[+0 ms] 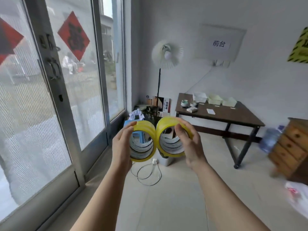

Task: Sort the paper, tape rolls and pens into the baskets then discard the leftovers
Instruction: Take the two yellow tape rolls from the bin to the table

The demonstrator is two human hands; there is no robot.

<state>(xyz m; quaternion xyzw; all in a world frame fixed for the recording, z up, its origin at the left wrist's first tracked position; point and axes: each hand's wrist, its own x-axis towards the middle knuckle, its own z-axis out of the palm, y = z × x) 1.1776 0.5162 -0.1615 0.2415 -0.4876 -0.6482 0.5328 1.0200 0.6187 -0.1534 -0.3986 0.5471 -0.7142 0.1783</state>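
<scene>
Yellow tape rolls (166, 121), two short stacks, held up side by side in mid-air, well above the tiled floor (166, 197), rims touching between the hands. Left stack (145, 125) gripped by the left hand (121, 144), wrapped round its outer side. Right stack (173, 154) gripped by the right hand (191, 144), thumb inside the hollow centre, fingers curled over the outer rim. Both hands clasped on tape, neither free.

Far across the room, against the white wall: dark wooden table (233, 114) with pale green baskets (215, 99) along its back edge, a small white pad (210, 111) and a few items too small to name. All well apart from the hands.

Probably light to middling in weight, stiff, ring-shaped, smooth and a little slick on the outside. Separate rolls in each stack, so likely to slide apart or roll away if tilted. Best held pinched through the core and across the whole width of the stack, kept level, then lowered flat into a basket rather than dropped.

Elsewhere: glass door (66, 97) with red paper squares (73, 35) at left, white cable (148, 174) looped on the floor, wooden drawers (293, 147) at right.
</scene>
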